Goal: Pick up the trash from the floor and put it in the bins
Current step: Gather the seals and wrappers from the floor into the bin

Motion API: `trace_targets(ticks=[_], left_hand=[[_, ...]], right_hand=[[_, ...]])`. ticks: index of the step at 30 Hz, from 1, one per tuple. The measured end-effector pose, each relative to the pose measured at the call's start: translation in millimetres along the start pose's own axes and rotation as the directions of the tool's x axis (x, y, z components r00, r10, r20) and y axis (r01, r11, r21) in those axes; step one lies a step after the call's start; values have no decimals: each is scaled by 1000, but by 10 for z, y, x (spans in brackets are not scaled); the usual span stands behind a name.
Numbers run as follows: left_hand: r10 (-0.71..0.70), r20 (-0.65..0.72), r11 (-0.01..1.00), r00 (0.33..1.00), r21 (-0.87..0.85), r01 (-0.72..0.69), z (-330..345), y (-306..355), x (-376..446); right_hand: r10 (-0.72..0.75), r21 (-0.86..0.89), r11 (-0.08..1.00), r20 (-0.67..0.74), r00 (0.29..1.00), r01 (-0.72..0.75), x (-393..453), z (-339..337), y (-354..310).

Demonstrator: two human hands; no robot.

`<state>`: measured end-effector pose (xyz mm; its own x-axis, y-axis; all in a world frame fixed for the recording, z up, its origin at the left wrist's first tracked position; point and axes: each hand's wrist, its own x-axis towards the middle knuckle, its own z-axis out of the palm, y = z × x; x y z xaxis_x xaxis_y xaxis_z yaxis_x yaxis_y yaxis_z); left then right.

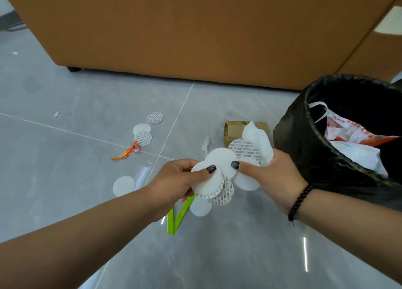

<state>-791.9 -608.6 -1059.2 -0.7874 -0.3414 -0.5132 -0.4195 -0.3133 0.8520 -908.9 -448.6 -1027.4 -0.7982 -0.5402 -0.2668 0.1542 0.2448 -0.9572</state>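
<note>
My left hand (178, 180) pinches a fan of several white round discs (208, 181) above the grey floor. My right hand (272, 171) pinches more white discs (219, 158) together with a crumpled white tissue (258, 141). The two bundles overlap between my thumbs. A bin lined with a black bag (304, 145) stands at the right, close to my right hand, with plastic bags and wrappers inside. On the floor lie more white discs (142, 134), one disc (123, 186) near my left wrist, another disc (201, 207) under my hands, an orange wrapper (126, 153) and a green strip (177, 220).
A brown sofa (195, 28) on dark feet closes off the far side. A folded brown paper bag (236, 129) lies on the floor behind my right hand, beside the bin. A small white scrap (56, 114) lies far left on the grey tiles.
</note>
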Motion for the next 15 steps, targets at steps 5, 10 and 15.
trace_targets(ticks=[5, 10, 15], left_hand=[[54, 0, 998, 999, -43, -54, 108, 186, -114], [99, 61, 993, 993, -65, -95, 300, 415, -202], [168, 107, 986, 980, -31, -166, 518, 687, -185]], right_hand=[[-65, 17, 998, 37, 997, 64, 9, -127, -311], [-119, 17, 993, 8, 993, 119, -111, -333, -620], [-184, 51, 981, -55, 981, 187, -202, -636, -886]])
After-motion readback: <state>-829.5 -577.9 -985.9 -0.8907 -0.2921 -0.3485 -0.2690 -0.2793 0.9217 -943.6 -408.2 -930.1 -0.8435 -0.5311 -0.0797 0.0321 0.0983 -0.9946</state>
